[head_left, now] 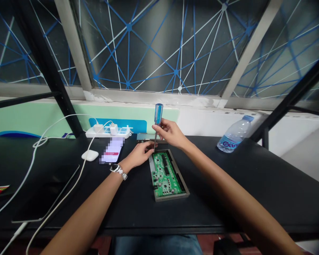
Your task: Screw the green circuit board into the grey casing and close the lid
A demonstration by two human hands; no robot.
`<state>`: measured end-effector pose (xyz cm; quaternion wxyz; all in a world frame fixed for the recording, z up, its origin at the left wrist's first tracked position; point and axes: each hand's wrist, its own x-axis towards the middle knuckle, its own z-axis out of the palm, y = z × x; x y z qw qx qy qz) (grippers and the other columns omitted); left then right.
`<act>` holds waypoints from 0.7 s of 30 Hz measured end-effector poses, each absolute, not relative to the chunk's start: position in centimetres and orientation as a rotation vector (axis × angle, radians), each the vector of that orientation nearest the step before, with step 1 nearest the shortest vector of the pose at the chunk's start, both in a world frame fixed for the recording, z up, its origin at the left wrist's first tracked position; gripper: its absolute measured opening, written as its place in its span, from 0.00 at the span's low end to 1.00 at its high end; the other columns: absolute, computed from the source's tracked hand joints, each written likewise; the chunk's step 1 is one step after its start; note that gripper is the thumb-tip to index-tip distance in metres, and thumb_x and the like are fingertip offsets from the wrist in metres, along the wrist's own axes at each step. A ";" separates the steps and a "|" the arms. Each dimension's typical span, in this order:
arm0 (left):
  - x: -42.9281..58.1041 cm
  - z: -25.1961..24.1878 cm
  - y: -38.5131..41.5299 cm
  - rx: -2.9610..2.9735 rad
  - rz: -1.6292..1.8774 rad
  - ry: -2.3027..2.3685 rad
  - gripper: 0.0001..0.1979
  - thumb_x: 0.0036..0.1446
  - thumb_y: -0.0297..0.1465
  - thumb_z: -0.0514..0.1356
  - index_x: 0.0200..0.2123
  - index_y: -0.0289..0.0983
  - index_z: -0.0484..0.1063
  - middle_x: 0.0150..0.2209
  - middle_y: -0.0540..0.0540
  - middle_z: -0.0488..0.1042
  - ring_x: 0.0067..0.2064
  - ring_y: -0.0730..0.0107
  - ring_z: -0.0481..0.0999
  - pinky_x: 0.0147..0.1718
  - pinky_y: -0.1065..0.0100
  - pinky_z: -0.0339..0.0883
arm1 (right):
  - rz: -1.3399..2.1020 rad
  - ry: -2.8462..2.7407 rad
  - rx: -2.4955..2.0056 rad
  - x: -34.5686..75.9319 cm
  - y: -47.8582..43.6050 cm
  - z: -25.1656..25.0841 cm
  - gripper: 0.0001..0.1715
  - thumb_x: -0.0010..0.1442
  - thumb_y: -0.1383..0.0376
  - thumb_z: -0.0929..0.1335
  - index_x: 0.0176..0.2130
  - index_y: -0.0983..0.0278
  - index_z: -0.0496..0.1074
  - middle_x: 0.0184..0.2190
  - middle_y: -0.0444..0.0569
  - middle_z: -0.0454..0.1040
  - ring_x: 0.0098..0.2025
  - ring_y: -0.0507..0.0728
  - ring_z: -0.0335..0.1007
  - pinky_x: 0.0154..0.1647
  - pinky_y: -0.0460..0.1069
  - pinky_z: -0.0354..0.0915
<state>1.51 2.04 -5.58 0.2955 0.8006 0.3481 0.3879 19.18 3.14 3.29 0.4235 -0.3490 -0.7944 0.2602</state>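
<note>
A screwdriver (pixel 158 114) with a clear blue handle stands nearly upright, its tip at the far left corner of a metal case. My right hand (pixel 170 131) is closed around the lower part of the handle. Inside the open metal case (pixel 186 193) lies a green circuit board (pixel 166 175) with black chips. My left hand (pixel 142 152) is at the case's far left corner, fingers and thumb pinched by the screwdriver's tip. Whether a screw is there is too small to make out. Behind the hands lies a flat metal piece (pixel 149 136), partly hidden.
On the left are a lit phone (pixel 114 150), a white earbud case (pixel 90 155), a tablet (pixel 48 194) and white cables (pixel 29 170). A power strip (pixel 122 132) lies against the wall. At the right back stands a tilted water bottle (pixel 235 134), near a black metal frame (pixel 266 120).
</note>
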 end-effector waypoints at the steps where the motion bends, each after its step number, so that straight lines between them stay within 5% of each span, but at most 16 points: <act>1: 1.8 -5.6 2.0 2.071 1.073 0.866 0.15 0.62 0.30 0.56 0.51 0.36 0.72 0.50 0.41 0.77 0.51 0.61 0.76 0.50 0.62 0.69 | 0.706 -1.995 -0.850 19.3 3.2 3.4 0.18 0.62 0.50 0.65 0.34 0.62 0.66 0.23 0.41 0.66 0.22 0.50 0.62 0.23 0.46 0.60; 8: 2.8 -5.7 1.8 1.825 1.157 0.739 0.15 0.64 0.32 0.56 0.50 0.32 0.73 0.48 0.37 0.78 0.48 0.59 0.79 0.52 0.57 0.69 | 0.962 -2.014 -0.895 20.0 3.4 4.0 0.19 0.63 0.50 0.65 0.39 0.62 0.69 0.22 0.41 0.65 0.19 0.49 0.60 0.19 0.46 0.59; 16: 3.0 -5.5 1.6 1.759 1.203 0.818 0.14 0.61 0.34 0.59 0.43 0.30 0.76 0.41 0.37 0.81 0.44 0.58 0.81 0.48 0.59 0.72 | 0.420 -1.862 -1.054 19.2 2.9 3.6 0.23 0.55 0.48 0.71 0.27 0.62 0.63 0.20 0.42 0.65 0.23 0.52 0.64 0.24 0.48 0.59; 21: 2.9 -5.3 1.6 1.716 1.221 0.826 0.14 0.58 0.35 0.61 0.42 0.31 0.76 0.41 0.37 0.81 0.44 0.57 0.81 0.47 0.59 0.73 | 0.692 -1.921 -0.960 19.3 3.3 3.7 0.20 0.57 0.49 0.70 0.34 0.64 0.68 0.25 0.46 0.72 0.24 0.52 0.70 0.23 0.47 0.63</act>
